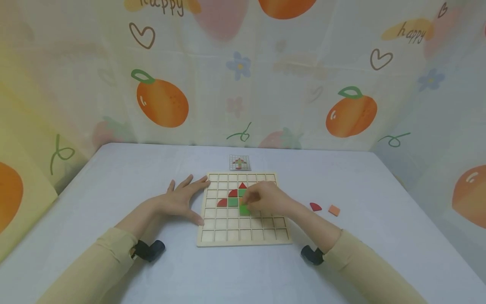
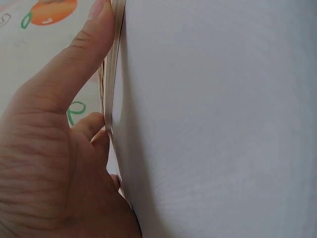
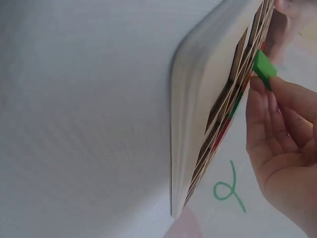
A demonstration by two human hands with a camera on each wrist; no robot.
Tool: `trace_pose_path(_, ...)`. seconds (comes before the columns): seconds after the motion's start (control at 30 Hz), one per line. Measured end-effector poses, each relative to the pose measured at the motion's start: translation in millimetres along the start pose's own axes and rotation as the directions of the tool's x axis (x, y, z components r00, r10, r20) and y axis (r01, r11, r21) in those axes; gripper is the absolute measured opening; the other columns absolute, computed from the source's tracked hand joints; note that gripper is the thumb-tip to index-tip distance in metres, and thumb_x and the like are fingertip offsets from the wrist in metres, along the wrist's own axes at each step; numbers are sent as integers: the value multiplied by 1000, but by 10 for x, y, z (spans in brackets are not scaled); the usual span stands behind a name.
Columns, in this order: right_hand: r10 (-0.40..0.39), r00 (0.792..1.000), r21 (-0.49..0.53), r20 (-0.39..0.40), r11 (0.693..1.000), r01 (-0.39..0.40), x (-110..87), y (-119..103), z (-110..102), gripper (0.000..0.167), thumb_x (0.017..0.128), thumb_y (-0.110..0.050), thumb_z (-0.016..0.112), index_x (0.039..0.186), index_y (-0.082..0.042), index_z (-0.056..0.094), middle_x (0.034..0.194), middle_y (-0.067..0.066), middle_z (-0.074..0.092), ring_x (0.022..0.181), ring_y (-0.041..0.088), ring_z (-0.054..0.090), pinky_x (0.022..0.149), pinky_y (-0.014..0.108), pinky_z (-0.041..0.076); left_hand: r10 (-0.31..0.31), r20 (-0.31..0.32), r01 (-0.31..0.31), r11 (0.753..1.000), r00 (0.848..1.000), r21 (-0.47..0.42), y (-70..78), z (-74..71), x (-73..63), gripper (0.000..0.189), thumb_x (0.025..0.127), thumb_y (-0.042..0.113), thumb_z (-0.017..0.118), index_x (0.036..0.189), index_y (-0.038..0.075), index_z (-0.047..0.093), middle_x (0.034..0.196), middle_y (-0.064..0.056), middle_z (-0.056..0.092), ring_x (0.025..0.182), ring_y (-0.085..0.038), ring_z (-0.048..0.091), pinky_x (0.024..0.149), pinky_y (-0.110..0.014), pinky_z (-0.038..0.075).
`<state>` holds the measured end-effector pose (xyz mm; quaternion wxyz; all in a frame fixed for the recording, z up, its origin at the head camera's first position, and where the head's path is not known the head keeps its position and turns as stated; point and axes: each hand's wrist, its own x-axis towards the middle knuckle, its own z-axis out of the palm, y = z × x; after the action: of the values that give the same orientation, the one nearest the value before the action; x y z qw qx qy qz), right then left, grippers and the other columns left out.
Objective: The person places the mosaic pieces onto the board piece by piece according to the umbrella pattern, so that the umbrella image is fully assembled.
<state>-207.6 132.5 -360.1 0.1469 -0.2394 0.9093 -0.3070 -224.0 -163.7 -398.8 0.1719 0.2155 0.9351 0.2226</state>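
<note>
A wooden grid board [image 1: 243,243] lies on the white-covered table. My left hand [image 1: 178,202] rests along its left edge, fingers spread, thumb and fingertips at the rim. Over the middle of the grid, my right hand [image 1: 269,198] pinches a green square tile [image 3: 265,68] between thumb and fingers; the tile is tilted against the board in the right wrist view. Set in the cells are a red triangle [image 1: 242,185], two red quarter-circle tiles [image 1: 222,203], a green square [image 1: 233,202] and another green square [image 1: 242,193]. An orange tile [image 1: 241,201] is partly hidden by my right fingers.
To the right of the board lie a loose red quarter-circle tile [image 1: 315,207] and an orange square tile [image 1: 334,210]. A small card [image 1: 239,163] with a printed pattern of coloured shapes lies behind the board. A fruit-printed curtain [image 1: 258,93] stands behind the table.
</note>
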Motion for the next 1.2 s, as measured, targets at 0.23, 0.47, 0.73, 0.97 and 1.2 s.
trace_pose_path(0.23, -20, 1000, -23, -1, 1000, 20, 14, 44, 42, 12, 84, -8, 73, 87, -19, 75, 82, -4, 72, 77, 9, 61, 74, 25, 52, -1, 1, 1, 1000, 1000, -1, 3, 0, -2, 121, 62, 59, 84, 158, 21, 22, 170, -2, 11, 155, -44, -4, 111, -79, -11)
trace_pose_path(0.47, -2, 1000, -25, 2, 1000, 2, 11, 43, 52, 11, 85, -9, 72, 88, -19, 75, 83, -5, 73, 79, 8, 62, 76, 25, 52, -2, -1, 2, 1000, 1000, 0, -5, 2, -4, 121, 62, 59, 85, 158, 21, 22, 170, -2, 11, 155, -43, -4, 111, -78, -11)
trace_pose_path(0.73, 18, 1000, 4, -11, 1000, -18, 3, 41, 55, 11, 87, -11, 72, 90, -22, 75, 90, -8, 74, 85, 8, 63, 84, 30, 52, -1, -5, 1, 1000, 1000, 1, -22, 23, 18, 122, 61, 61, 84, 158, 22, 22, 170, -2, 11, 154, -44, -4, 110, -79, -11)
trace_pose_path(0.97, -4, 999, 0, -44, 1000, 4, -22, 51, -22, 8, 87, -16, 74, 91, -22, 76, 93, -9, 74, 90, 10, 62, 86, 29, 52, -8, 0, 8, 1000, 1000, -2, -8, 27, 16, 121, 61, 60, 85, 158, 22, 22, 170, -2, 11, 154, -44, -4, 110, -79, -11)
trace_pose_path(1.2, 51, 996, 11, -66, 999, -51, -76, 128, -209, 10, 89, -16, 72, 98, -17, 76, 98, -6, 74, 91, 12, 62, 82, 28, 52, -13, -6, 13, 1000, 1000, 2, 11, 16, 15, 121, 62, 60, 84, 158, 22, 22, 169, -2, 12, 154, -44, -3, 111, -79, -11)
